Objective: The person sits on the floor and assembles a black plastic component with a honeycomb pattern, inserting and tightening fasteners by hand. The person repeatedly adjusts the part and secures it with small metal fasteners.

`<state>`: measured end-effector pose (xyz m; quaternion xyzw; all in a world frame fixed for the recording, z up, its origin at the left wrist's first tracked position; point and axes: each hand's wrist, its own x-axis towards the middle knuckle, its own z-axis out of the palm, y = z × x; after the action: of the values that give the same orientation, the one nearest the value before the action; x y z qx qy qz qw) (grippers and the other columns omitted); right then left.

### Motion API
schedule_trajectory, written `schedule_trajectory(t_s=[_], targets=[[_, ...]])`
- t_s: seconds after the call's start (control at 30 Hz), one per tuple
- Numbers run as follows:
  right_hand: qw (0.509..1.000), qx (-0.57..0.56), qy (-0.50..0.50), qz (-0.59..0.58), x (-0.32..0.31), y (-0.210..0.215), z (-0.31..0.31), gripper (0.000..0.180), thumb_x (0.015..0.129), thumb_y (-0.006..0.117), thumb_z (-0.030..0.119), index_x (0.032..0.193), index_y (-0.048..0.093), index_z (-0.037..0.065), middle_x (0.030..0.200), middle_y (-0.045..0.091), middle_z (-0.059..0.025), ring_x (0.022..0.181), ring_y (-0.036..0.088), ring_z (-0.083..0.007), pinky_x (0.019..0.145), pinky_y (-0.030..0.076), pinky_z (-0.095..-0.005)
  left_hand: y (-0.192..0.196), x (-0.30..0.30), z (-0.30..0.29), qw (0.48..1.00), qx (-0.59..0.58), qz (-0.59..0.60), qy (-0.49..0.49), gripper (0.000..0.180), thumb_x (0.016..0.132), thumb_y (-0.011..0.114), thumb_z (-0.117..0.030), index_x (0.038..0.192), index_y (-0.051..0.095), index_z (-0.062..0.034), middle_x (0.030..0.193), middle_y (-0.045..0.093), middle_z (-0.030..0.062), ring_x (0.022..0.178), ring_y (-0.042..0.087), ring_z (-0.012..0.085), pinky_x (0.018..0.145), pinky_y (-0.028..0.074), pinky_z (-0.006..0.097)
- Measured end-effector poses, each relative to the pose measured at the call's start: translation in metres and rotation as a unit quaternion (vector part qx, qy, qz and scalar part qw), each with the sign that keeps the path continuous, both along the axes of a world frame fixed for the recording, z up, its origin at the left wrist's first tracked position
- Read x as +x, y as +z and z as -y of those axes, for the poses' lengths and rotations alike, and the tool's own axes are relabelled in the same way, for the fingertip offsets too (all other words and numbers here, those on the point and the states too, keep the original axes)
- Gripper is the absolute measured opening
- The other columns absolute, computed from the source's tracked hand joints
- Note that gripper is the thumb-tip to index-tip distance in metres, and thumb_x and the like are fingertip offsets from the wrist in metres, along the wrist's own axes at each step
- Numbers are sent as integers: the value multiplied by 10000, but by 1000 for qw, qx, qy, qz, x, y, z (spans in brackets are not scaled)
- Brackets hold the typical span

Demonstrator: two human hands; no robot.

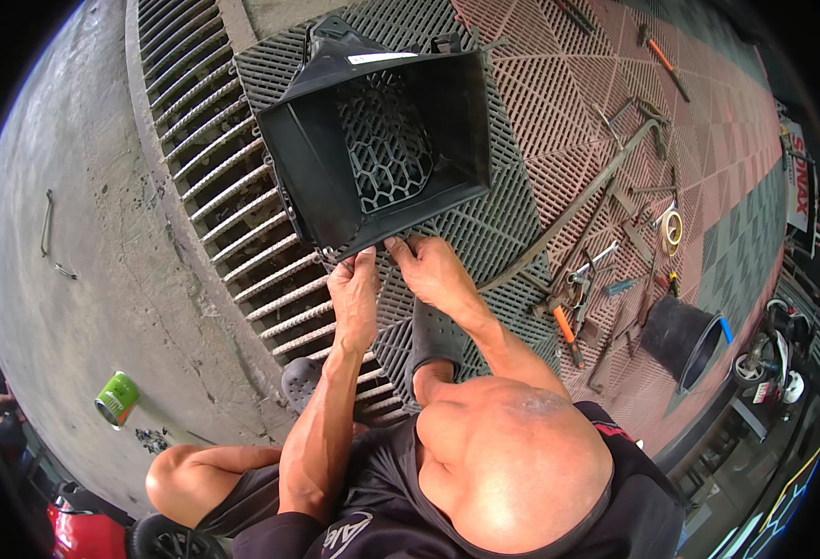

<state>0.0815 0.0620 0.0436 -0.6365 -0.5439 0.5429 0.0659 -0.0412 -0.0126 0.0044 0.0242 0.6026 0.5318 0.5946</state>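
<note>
A black plastic housing point(312, 158), shaped like an open box with a honeycomb grille point(387, 158) at its bottom, sits on the floor ahead of me. Its open side faces up toward me. My left hand point(355, 293) pinches the near edge close to the near left corner. Just to the right, my right hand point(431, 273) grips the same edge, thumb on top and fingers curled beneath it. The undersides of the fingers are hidden by the rim and the hands. A white label point(382, 58) is stuck on the far rim.
A ribbed metal drain grate point(233, 186) runs along the left of grey and red floor tiles point(559, 102). Hammers, pliers, a tape roll point(672, 230) and a black bucket point(676, 335) lie at right. On the concrete at left are a green can point(117, 399) and a wrench point(47, 222).
</note>
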Motion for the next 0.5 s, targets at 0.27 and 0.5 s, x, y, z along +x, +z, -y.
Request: schedule_trajectory(t_s=[0.27, 0.5], targets=[[993, 117, 23, 28, -4, -3, 10, 372, 963, 698, 311, 813, 671, -29, 545, 577, -103, 480, 516, -166, 524, 435, -361, -1, 1, 0, 1000, -1, -8, -3, 193, 1045, 638, -219, 867, 617, -148, 666, 427, -93, 573, 345, 35, 536, 301, 237], [977, -67, -36, -199, 19, -24, 19, 267, 955, 681, 246, 791, 657, 37, 643, 573, 0, 562, 477, -84, 509, 360, -281, -3, 2, 5, 999, 11, -32, -6, 171, 1044, 634, -237, 940, 645, -102, 696, 441, -80, 598, 354, 33, 554, 306, 231]])
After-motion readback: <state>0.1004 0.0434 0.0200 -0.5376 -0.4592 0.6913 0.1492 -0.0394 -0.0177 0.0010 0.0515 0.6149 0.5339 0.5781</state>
